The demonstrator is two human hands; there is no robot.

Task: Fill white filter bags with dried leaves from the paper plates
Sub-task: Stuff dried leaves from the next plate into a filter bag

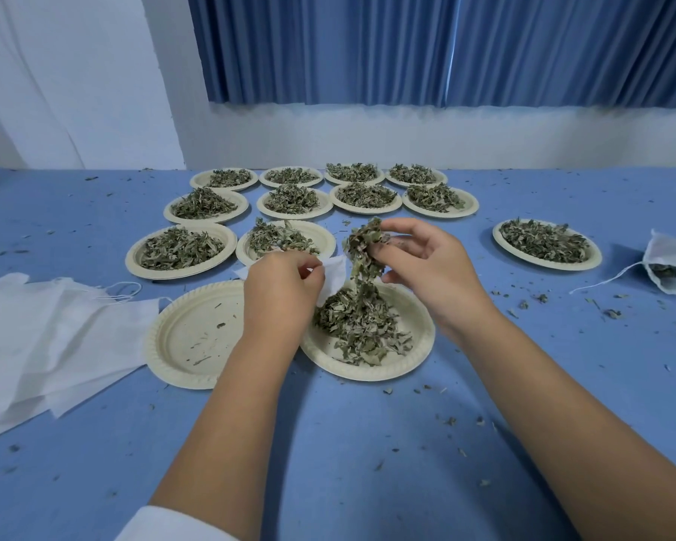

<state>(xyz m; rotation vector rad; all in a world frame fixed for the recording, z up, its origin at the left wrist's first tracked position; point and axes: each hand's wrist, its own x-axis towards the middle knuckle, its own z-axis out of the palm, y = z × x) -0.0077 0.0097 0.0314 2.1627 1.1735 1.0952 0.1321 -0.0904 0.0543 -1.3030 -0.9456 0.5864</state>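
- Mid-fill here: pinching a bag (334, 276) by its top edge with the left hand (282, 285), fingers curled tight on the fabric, just above the near plate (367, 372).
- Gripping a clump of leaves (367, 244) in the right hand (432, 271), fingers bunched round it, held up right beside the bag, with bits trailing down to the pile below.
- Best to spread the bag's mouth wider first. Looks barely open from this angle, though hard to tell for sure.
- Then bring the clump over the mouth, not next to it, before loosening the fingers.
- Worth keeping both hands above the near plate so anything dropped lands back on the pile.
- Probably smarter to go with smaller pinches than one fat wad. Dry, brittle stuff by the look of it, so likely to crumble and shed.
- Let go slowly, shake the bag down, then go back for more.
- Just left of the near plate: an empty plate (196, 333) with only a few scraps. Further left, a stack of spare bags (47, 337) lying flat.
- Way off right: a filled bag (672, 267) with its string out, near a lone plate (547, 265) of leaves.
- Behind the hands: ten full plates (180, 272) in three rows.
- Blue desk (367, 443), crumbs scattered all over it. Blue curtain (367, 48) and white wall (367, 138) at the back.
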